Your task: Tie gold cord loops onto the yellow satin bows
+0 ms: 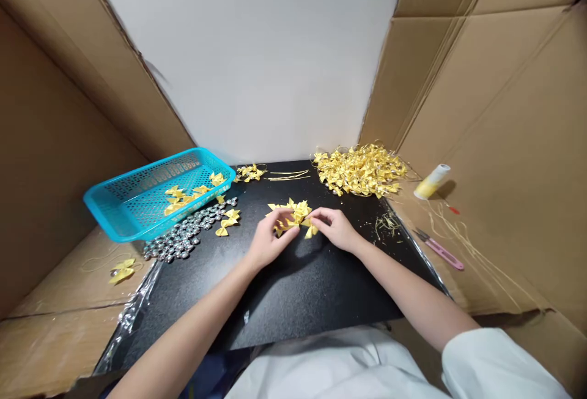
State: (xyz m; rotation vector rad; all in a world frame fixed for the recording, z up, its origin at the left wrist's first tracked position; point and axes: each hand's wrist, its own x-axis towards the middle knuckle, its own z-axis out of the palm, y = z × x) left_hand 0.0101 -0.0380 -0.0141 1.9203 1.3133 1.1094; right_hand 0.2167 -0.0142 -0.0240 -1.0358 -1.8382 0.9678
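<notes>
In the middle of the black table lies a small cluster of yellow ribbon bows (300, 210). My left hand (270, 237) curves around the near left side of this cluster, thumb and fingers apart, some fingertips hidden among the bows. On its right side, my right hand (337, 229) pinches a yellow bow (311, 230) between thumb and fingers. Several loose yellow bows (228, 221) rest left of my left hand, beside a spread of shiny silver beads (183, 237).
A blue plastic basket (110, 227) holding bows stands at left. A large heap of threaded bows (360, 169) sits back right. Cut yellow cords (288, 175) lie at the back. Pink-handled snips (443, 252) and a yellow thread spool (431, 182) are on the right cardboard.
</notes>
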